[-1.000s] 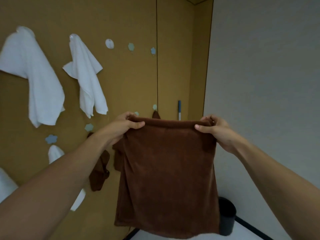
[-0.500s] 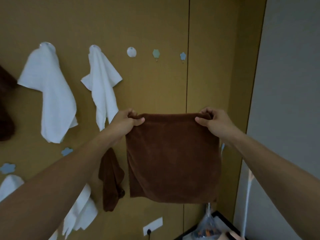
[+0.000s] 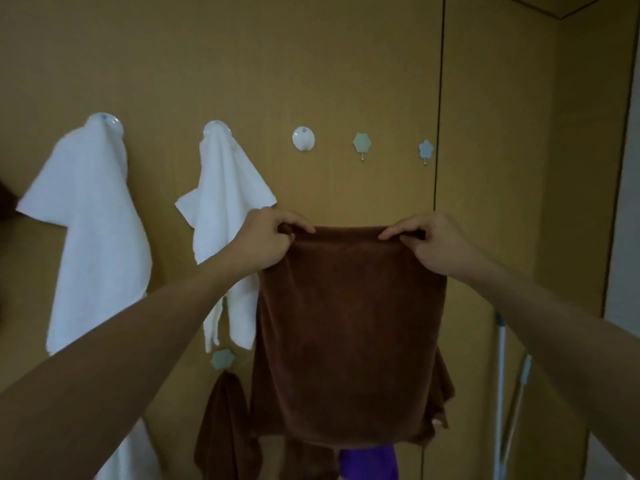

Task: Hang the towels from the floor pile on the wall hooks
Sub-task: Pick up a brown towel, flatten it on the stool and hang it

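A brown towel (image 3: 349, 327) hangs stretched between my hands in front of the tan wall. My left hand (image 3: 263, 240) grips its top left corner and my right hand (image 3: 433, 242) grips its top right corner. Above the towel three wall hooks are bare: a round white hook (image 3: 303, 138), a green star hook (image 3: 362, 143) and a blue star hook (image 3: 425, 149). To the left, a white towel (image 3: 93, 237) and a second white towel (image 3: 228, 209) hang from round hooks. The floor pile is out of view.
A lower green star hook (image 3: 221, 359) holds another brown towel (image 3: 225, 427). Something purple (image 3: 369, 462) shows below the held towel. A light blue mop handle (image 3: 500, 393) leans at the right, near the grey wall (image 3: 627, 237).
Both hands have lifted the brown towel higher toward the row of bare hooks and moved closer together. My view has tilted up and closer to the wall.
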